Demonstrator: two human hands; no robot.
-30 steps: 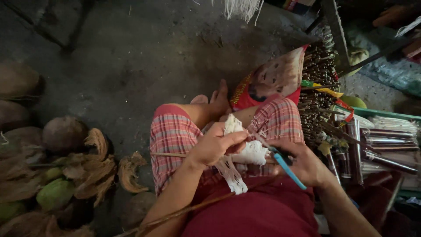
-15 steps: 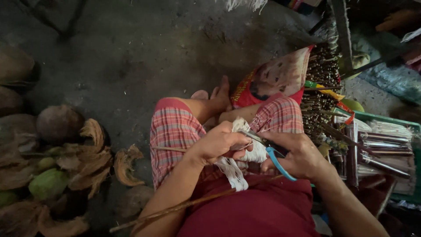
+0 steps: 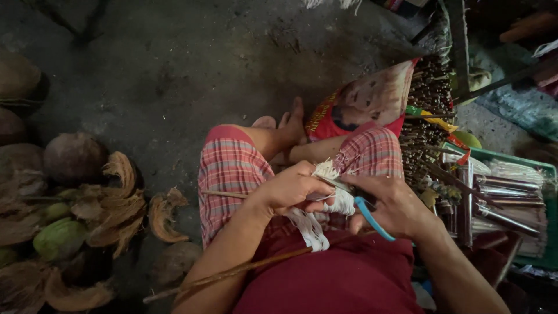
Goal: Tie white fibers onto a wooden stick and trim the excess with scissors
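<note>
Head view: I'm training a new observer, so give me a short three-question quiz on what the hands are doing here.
1. True or false: the right hand holds blue-handled scissors.
2. What does the left hand grip?
A. a coconut husk
B. a bundle of white fibre strips
C. a metal tube
3. Fill in: the coconut husks lie on the ground to the person's ____ side.

Key
1. True; the blue handle loop shows below the right hand's fingers.
2. B; the strips stick up above the hand and hang down below it onto the red shirt.
3. Left; the sticks and tubes are stacked on the right.
</note>
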